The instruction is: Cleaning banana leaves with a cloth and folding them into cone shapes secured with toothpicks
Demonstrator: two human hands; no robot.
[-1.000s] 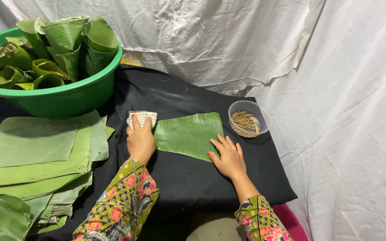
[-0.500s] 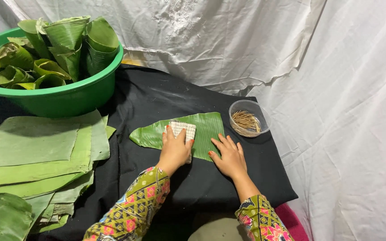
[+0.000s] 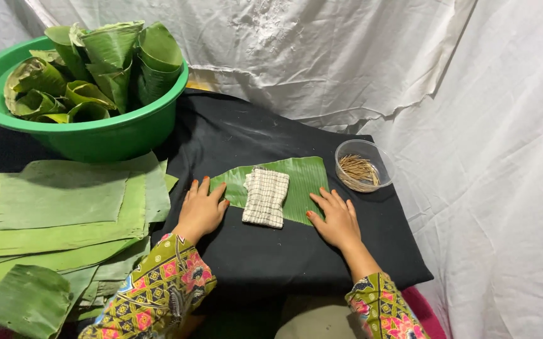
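Watching head view. Banana leaf piece (image 3: pixel 303 182) lies flat on black cloth (image 3: pixel 265 257), long axis left-right across my view. Folded checked cloth (image 3: pixel 266 196) sits on leaf's middle, loose, no hand on it.

Left hand (image 3: pixel 201 210) flat, fingers spread, holding nothing, at leaf's left tip, just beside checked cloth. Right hand (image 3: pixel 336 218) flat, open, fingertips pressing leaf's lower right edge.

I judge left hand marginally nearer cloth. Small bowl of sticks (image 3: pixel 359 166) just beyond right hand.

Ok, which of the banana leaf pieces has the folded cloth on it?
The single flat banana leaf on the black cloth, between the left hand and right hand. The checked cloth lies on it; the stacked leaves on the left are bare.
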